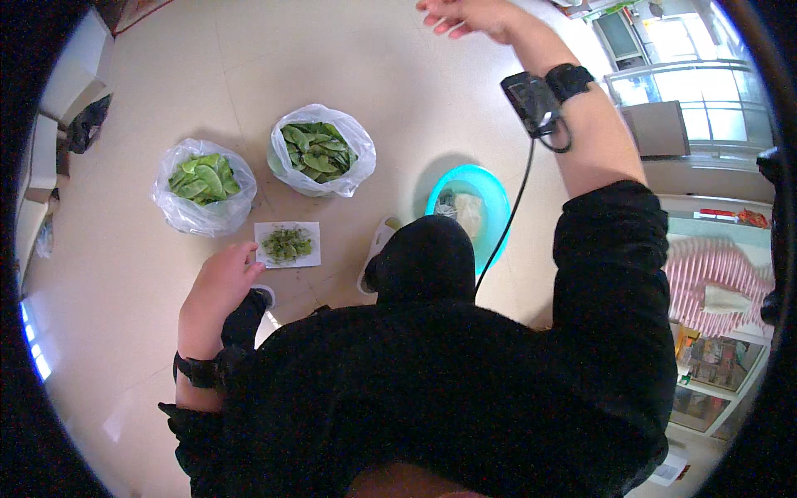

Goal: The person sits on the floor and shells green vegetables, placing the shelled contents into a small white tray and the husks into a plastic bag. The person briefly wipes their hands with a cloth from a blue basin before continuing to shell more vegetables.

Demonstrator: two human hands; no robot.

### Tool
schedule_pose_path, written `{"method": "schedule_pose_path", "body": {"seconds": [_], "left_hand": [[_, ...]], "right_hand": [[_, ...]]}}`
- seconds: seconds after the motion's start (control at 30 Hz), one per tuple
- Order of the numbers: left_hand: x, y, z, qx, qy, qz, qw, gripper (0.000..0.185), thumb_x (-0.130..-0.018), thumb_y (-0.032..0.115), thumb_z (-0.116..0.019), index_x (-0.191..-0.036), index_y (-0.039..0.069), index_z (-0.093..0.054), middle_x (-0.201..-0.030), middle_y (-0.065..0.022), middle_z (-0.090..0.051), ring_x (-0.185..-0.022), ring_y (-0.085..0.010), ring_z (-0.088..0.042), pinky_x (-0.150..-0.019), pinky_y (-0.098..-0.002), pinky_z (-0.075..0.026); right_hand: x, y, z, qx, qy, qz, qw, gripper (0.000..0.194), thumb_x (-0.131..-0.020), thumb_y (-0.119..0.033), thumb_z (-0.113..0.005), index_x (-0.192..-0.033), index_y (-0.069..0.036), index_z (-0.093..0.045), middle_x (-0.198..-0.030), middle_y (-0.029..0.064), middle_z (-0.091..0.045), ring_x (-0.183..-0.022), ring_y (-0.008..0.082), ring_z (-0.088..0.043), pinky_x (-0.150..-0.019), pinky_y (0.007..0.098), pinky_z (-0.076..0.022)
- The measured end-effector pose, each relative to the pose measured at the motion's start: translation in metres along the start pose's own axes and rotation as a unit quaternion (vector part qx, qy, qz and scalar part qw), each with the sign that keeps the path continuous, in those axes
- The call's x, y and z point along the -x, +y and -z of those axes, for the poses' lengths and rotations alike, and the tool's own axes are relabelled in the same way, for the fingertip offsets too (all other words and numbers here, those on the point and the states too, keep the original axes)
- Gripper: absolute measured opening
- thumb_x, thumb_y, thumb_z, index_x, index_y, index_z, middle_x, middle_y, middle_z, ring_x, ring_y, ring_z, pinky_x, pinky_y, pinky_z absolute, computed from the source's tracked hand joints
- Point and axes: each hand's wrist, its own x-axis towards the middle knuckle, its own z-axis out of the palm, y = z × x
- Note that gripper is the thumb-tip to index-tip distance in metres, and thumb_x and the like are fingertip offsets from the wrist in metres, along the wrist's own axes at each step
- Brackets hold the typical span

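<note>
My left hand [225,278] hangs over the floor near the left edge of a white sheet [314,258], with thumb and fingers apart and nothing between them. Small green trimmings [286,243] lie heaped on that sheet. Raised far forward at the top right, my right hand [467,17] has its fingers spread and holds nothing. Beyond the sheet stand two clear plastic bags: the left one [240,208] holds flat green bean pods [204,178], and the right one [363,152] holds darker flat green pods [319,151].
A turquoise plastic basin [503,199] with a pale bag inside stands right of my knee. A slippered foot [377,252] is beside the sheet. A black cable [514,218] runs from my right forearm. A black bag [89,123] lies by white furniture at far left.
</note>
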Motion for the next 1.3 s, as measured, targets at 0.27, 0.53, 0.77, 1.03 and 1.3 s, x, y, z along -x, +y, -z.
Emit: {"method": "schedule_pose_path", "body": {"seconds": [0.27, 0.53, 0.77, 1.03, 1.3], "left_hand": [[0.013, -0.011, -0.009, -0.018, 0.019, -0.009, 1.0, 0.035, -0.088, 0.023, -0.066, -0.116, 0.002, -0.063, -0.104, -0.0207, -0.068, -0.096, -0.0368, -0.065, -0.084, -0.0447, -0.051], [0.017, -0.016, -0.015, 0.011, -0.045, -0.004, 0.999, 0.037, -0.088, 0.025, -0.066, -0.116, 0.002, -0.064, -0.098, -0.019, -0.07, -0.094, -0.0368, -0.067, -0.082, -0.0448, -0.052], [0.021, -0.012, -0.007, 0.005, 0.015, 0.01, 1.0, 0.032, -0.088, 0.024, -0.063, -0.111, 0.003, -0.065, -0.105, -0.0222, -0.067, -0.099, -0.0407, -0.063, -0.086, -0.0488, -0.05], [0.013, -0.011, 0.002, -0.041, 0.003, 0.015, 0.999, 0.035, -0.09, 0.026, -0.064, -0.117, 0.004, -0.062, -0.106, -0.0209, -0.067, -0.1, -0.0399, -0.063, -0.087, -0.047, -0.051], [0.0, -0.012, 0.002, -0.028, 0.006, -0.001, 1.0, 0.036, -0.089, 0.023, -0.064, -0.119, 0.003, -0.061, -0.106, -0.0205, -0.066, -0.1, -0.0403, -0.063, -0.087, -0.0468, -0.051]], "right_hand": [[0.1, -0.125, 0.076, 0.07, 0.055, 0.034, 0.995, 0.029, -0.097, -0.028, -0.064, -0.115, -0.005, -0.065, -0.096, 0.0059, -0.069, -0.083, 0.0151, -0.065, -0.071, 0.029, -0.0541], [0.192, -0.181, 0.131, 0.204, 0.199, -0.006, 0.958, 0.027, -0.098, -0.025, -0.062, -0.113, -0.003, -0.067, -0.091, 0.0057, -0.069, -0.08, 0.0145, -0.066, -0.07, 0.028, -0.0554], [0.124, -0.136, 0.111, 0.09, 0.286, 0.033, 0.953, 0.024, -0.099, -0.024, -0.06, -0.11, -0.003, -0.067, -0.093, 0.0084, -0.069, -0.081, 0.0158, -0.067, -0.068, 0.0319, -0.0565], [-0.066, 0.014, -0.035, 0.028, 0.098, -0.019, 0.995, 0.02, -0.099, -0.023, -0.056, -0.113, -0.014, -0.068, -0.092, -0.0002, -0.07, -0.079, 0.0089, -0.064, -0.067, 0.0249, -0.0523], [-0.141, 0.174, -0.218, -0.122, 0.006, -0.116, 0.986, 0.01, -0.087, -0.015, -0.063, -0.09, -0.009, -0.07, -0.073, 0.0051, -0.067, -0.062, 0.0149, -0.063, -0.054, 0.0323, -0.0535]]}}
